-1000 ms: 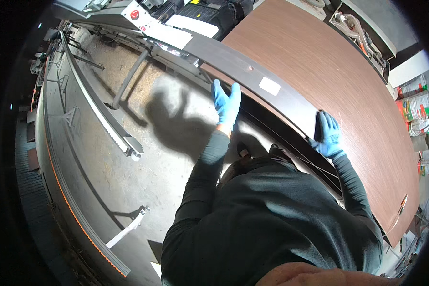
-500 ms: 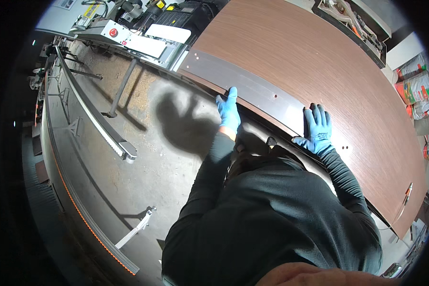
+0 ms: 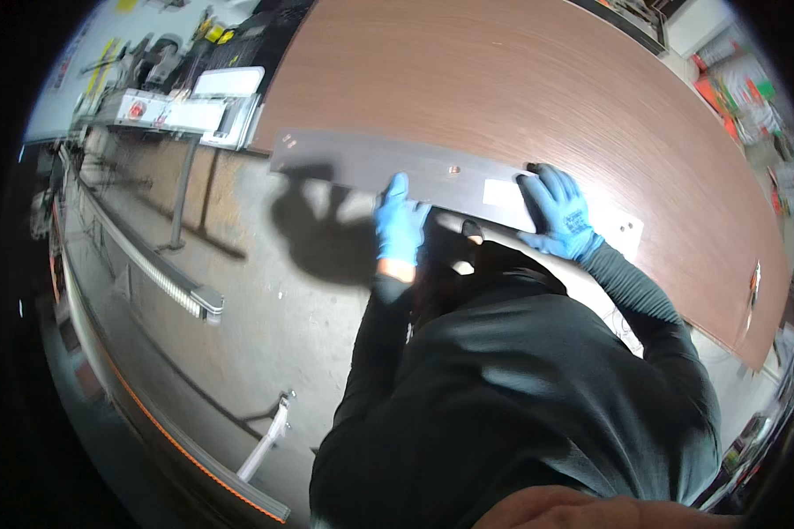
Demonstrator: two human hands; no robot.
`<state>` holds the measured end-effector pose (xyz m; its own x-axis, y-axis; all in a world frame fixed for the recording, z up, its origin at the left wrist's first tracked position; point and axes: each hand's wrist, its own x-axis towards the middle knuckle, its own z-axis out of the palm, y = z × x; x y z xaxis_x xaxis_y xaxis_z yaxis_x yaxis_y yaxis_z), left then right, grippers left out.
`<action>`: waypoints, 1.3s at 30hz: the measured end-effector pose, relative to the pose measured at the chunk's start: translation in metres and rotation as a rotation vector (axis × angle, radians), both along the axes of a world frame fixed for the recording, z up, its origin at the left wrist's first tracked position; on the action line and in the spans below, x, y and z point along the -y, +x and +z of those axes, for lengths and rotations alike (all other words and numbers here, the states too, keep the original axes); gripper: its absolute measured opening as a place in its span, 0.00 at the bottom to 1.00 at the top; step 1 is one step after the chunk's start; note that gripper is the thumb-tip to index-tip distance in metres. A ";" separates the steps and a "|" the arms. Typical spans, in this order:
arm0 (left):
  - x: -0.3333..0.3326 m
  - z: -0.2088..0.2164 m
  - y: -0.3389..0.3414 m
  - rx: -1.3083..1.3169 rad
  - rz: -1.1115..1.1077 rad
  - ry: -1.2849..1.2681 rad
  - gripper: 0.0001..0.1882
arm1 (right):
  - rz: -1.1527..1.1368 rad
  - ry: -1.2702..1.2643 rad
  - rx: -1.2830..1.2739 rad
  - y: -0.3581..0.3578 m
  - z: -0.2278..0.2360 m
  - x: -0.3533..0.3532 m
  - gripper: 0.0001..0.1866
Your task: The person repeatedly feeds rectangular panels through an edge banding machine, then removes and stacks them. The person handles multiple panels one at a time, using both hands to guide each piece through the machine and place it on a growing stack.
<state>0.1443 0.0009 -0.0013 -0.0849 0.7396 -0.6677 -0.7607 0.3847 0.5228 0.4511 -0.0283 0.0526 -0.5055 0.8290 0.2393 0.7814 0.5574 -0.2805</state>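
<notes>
A long flat grey strip with small holes lies along the near edge of a large brown wood-grain board. Its near side sticks out past the board's edge. My left hand, in a blue glove, grips that near side with the thumb on top; its other fingers are partly hidden below. Farther right, my right hand, gloved too, spans the strip's width: fingertips at the far side, thumb at the near side. Bright glare washes out the strip around the right hand.
A machine with a white panel stands at the board's left end. Long rails and a white leg are on the left over the concrete floor. A pen-like tool lies at the board's right. Bags stand beyond.
The strip has come toward me and now overhangs the board's edge. My left hand remains on its near side, my right hand across it. The whole view has turned and shifted.
</notes>
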 end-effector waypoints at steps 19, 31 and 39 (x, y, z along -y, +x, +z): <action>-0.032 0.032 0.074 -0.241 -0.532 0.189 0.33 | -1.354 0.233 0.370 0.411 -0.015 0.076 0.26; 0.035 0.058 0.085 -0.169 -0.091 0.211 0.26 | -1.648 -0.235 0.221 0.727 -0.030 0.162 0.39; 0.049 0.047 0.104 -0.097 -0.024 0.447 0.22 | -0.755 -0.521 -0.495 0.520 0.060 0.093 0.24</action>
